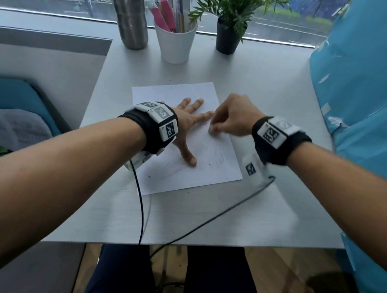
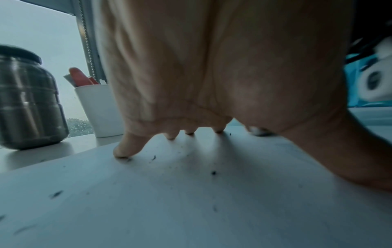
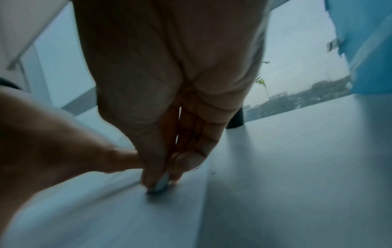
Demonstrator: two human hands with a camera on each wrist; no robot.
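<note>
Eraser: small pale eraser, bottom edge pressed right onto the paper, near the sheet's right side and about halfway along it. It's pretty blurry in the head view, the right wrist view shows it best.

Right hand: grip clamped on the eraser — thumb on one side, fingers curled down on the other, knuckles up.

Paper: white sheet lying flat on the table, turned a bit askew. There are faint pencil marks in the lower half, too faint to tell what they are.

Left hand: grip apart, fingers straight and spread, pressing flat on the paper just left of the eraser. The index fingertip is very close to the right hand's fingers, can't tell if they touch. The thumb points back toward the person.

Crumbs: little dark bits scattered over the paper, plus a few on the table past the sheet's far edge.

Table: pale grey, pushed up against a window.

Back of the table: steel bottle on the left, white cup with pink pens in the middle, plant in a black pot on the right — all well apart from the paper.

Wrists: black wristbands with white marker blocks on both arms. Thin cables run from them across the table and over its near edge.
</note>
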